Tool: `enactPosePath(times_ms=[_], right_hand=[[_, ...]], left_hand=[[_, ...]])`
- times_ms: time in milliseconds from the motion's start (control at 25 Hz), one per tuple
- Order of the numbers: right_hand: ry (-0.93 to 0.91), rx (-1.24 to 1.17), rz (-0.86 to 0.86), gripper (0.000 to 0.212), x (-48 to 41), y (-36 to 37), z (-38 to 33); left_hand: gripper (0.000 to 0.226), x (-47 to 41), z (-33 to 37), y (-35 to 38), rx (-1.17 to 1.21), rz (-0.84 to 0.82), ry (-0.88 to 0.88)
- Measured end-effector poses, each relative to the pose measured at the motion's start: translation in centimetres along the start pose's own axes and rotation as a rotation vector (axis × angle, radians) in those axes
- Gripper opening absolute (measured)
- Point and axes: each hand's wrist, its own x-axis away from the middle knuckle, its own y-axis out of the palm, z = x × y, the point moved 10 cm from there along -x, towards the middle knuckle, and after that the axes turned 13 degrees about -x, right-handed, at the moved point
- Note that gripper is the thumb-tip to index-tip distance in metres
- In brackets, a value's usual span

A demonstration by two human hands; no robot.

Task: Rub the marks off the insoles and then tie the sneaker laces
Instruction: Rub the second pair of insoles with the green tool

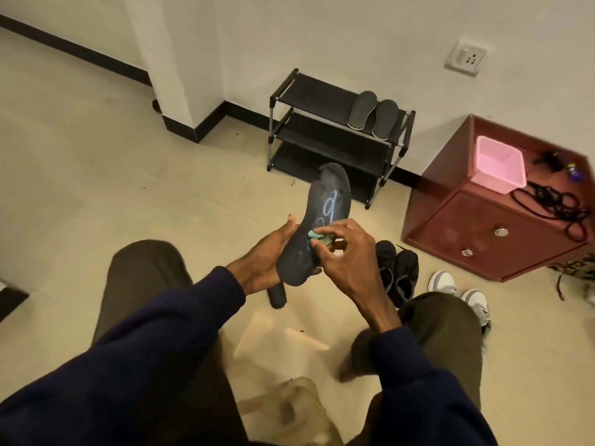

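My left hand (264, 259) holds a dark grey insole (318, 214) from underneath, toe end pointing up and away. Pale chalk-like loops mark its upper face. My right hand (341, 252) pinches a small teal eraser (314, 235) against the middle of the insole. A second dark insole (277, 296) lies on the floor below my left hand, mostly hidden. Black sneakers (397, 272) stand on the floor just right of my hands, and white and grey sneakers (460, 291) stand further right.
A black three-tier shoe rack (309, 123) stands against the wall with two grey insoles (373, 115) on top. A red cabinet (476, 226) at right carries a pink tub (499, 167) and black cords (553, 201). My knees frame the view.
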Motion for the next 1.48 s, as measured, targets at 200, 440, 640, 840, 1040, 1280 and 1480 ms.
enactPosePath(times_ms=[200,440,640,840,1040,1280,1480], right_hand=[[-0.182,0.074,-0.204,0.010,3.9,4.2,-2.8],[-0.045,0.032,-0.196,0.015,4.6,4.6,-0.3],[-0.073,0.131,-0.203,0.008,4.4,5.2,0.6],[-0.051,0.069,-0.055,0.010,3.6,3.5,2.4],[-0.009,0.174,-0.036,0.014,3.3,2.7,3.8],[0.011,0.158,-0.153,0.026,3.8,3.9,3.5],[0.064,0.142,-0.165,0.021,4.1,4.3,4.4]], left_hand=[[0.056,5.1,-2.8,-1.9,-0.114,0.141,0.016],[0.063,4.8,-4.7,-2.7,-0.133,0.202,-0.024],[0.057,3.5,-6.1,-2.3,-0.038,0.204,-0.085],[0.053,2.9,-7.0,-2.3,0.039,0.212,-0.115],[0.047,2.4,-7.4,-2.7,0.039,0.177,-0.116],[0.046,2.0,-8.1,-3.2,0.125,0.231,-0.137],[0.045,2.1,-8.4,-3.2,0.109,0.262,-0.148]])
